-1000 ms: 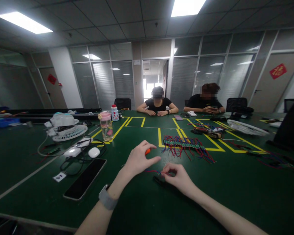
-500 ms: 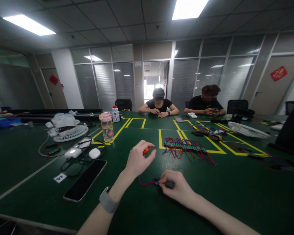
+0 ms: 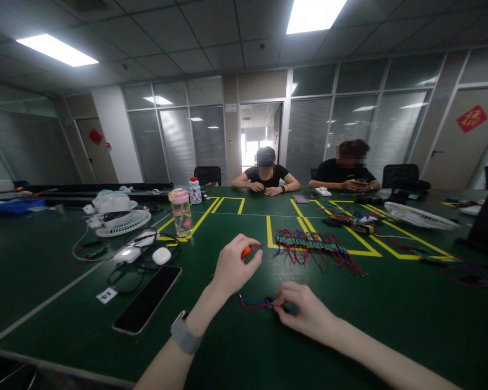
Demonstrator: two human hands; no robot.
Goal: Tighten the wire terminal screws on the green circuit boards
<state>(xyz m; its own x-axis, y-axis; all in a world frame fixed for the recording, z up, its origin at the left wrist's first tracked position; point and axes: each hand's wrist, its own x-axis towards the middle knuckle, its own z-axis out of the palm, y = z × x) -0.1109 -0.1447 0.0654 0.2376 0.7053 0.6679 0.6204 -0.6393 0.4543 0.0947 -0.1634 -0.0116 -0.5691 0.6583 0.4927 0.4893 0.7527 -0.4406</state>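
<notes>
My left hand (image 3: 233,265), with a grey-banded watch on its wrist, is curled around an orange-ended tool (image 3: 246,251) above the green table (image 3: 228,352). Most of the tool is hidden by the palm. To its right and nearer, my right hand (image 3: 299,309) pinches a small dark part (image 3: 269,301) low at the table. Red and blue wires (image 3: 252,306) run left from that part. Beyond my right hand lies a row of green circuit boards (image 3: 309,242) with many red and blue wires.
A phone (image 3: 148,300), white earbud case (image 3: 161,256), power strip (image 3: 136,246), fan (image 3: 124,223) and pink-lidded bottle (image 3: 181,216) stand left. Yellow tape marks the table. Two people (image 3: 266,173) sit across it; wires and another fan (image 3: 418,215) lie right.
The whole view has shifted slightly, so things appear a little further right. Both hands keep nearly the same pose and hold.
</notes>
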